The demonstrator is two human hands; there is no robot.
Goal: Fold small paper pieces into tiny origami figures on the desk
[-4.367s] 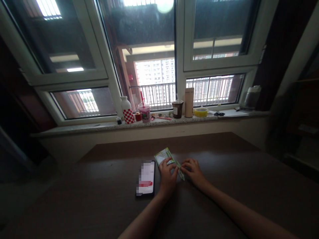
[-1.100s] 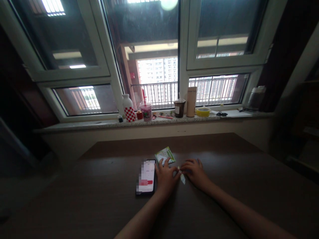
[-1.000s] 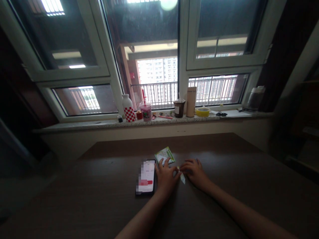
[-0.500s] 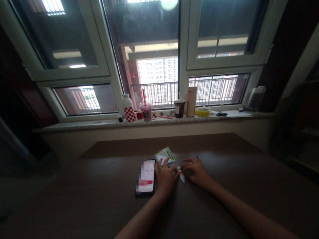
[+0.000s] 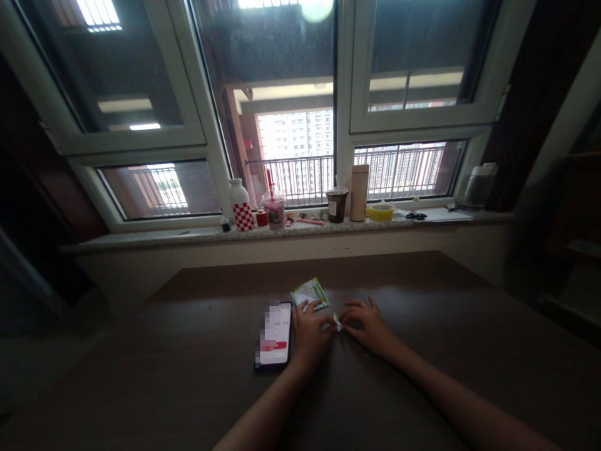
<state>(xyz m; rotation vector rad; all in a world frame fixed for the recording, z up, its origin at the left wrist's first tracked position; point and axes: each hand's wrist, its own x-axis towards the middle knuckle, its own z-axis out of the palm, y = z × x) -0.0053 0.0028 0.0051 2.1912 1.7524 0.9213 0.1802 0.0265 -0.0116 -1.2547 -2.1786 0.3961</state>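
i have a small white twist of wrapping pinched between my two hands, low over the middle of the dark brown table. my left hand grips it from one side, thumb and forefinger closed on its edge, while the other fingers fan forward toward a flat green-and-white packet. my right hand takes the opposite side, thumb and forefinger drawn together on it, the rest of the fingers loosely bent and one lifted up. the piece is so small and so covered by my fingertips that i can't tell how it is folded.

the packet lies slanted on the table just beyond my left hand, its near edge at my fingers. to the left of that hand, just beside it, a phone lies face up, screen lit, with a red bar on its lower part.

past the table runs a speckled sill under the window. on it stand a white bottle with red checks, a small red jar, a pink cup with a red straw, a dark drink cup and a tall tan flask. right of the flask sit a yellow roll of tape and black scissors.
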